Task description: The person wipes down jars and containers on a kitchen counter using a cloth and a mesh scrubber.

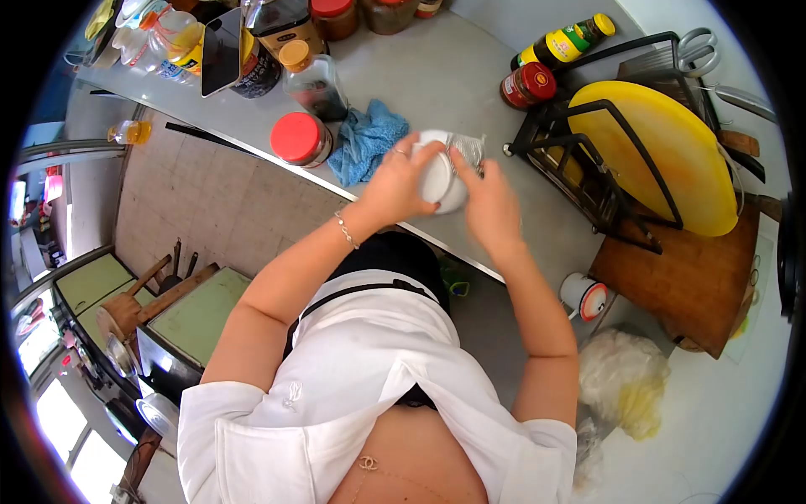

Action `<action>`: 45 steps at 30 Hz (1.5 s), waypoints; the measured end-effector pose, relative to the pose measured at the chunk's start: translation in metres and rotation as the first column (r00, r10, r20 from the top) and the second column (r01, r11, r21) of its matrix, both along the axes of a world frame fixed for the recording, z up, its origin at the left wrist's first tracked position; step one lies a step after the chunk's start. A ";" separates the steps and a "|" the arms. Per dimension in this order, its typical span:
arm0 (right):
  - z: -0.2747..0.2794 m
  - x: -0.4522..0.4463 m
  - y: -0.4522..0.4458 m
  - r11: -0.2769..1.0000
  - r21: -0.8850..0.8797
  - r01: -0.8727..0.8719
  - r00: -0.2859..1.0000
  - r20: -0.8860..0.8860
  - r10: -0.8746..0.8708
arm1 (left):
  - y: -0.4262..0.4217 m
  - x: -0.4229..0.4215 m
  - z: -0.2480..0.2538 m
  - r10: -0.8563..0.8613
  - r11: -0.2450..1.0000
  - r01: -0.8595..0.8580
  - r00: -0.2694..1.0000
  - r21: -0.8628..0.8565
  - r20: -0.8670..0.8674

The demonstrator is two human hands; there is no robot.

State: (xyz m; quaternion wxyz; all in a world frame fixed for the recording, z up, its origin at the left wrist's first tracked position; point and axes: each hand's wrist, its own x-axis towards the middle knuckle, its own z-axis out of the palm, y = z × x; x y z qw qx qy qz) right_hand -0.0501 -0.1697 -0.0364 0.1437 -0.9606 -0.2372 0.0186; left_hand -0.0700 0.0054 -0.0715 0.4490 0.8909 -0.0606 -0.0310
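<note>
1. Counter (420, 92) stretches out beneath and beyond both hands, its near edge running under the wrists.
2. A black rack (601, 171) stands to the right of the right hand.
3. A wooden board (680, 277) is farther right of that hand, beside the rack's foot.
4. A round yellow board (680, 143) stands tilted in the rack, well to the right of both hands.
5. A clear plastic bag (625, 378) sits to the right of the right forearm.
6. The left hand (403, 185) is partly closed, fingers and thumb curved round the white tub's rim.
7. The right hand (489, 197) is half curled, thumb and forefinger closed on the silvery piece at the tub's far right side; some fingers are hidden.
8. A sauce bottle (567, 42) lies at a slant beyond the right hand, up and to the right.
9. A blue cloth (369, 139) is bunched just left of the left hand.
10. A phone (222, 55) leans well off to the left of the left hand.
11. A white tub (437, 181) is between the two hands, above the counter's near edge; whether it touches the counter, I cannot tell.
12. A red-lidded jar (300, 139) stands left of the left hand, past the cloth.
13. A mug (581, 294) sits right of the right forearm.
14. A silvery piece (470, 149), ridged, maybe foil, is at the right fingertips.
</note>
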 end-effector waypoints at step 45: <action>-0.024 -0.018 -0.011 0.995 0.046 0.090 0.986 -0.144 -0.083 | 0.019 0.009 -0.001 0.018 1.000 -0.015 0.993 -0.026 0.115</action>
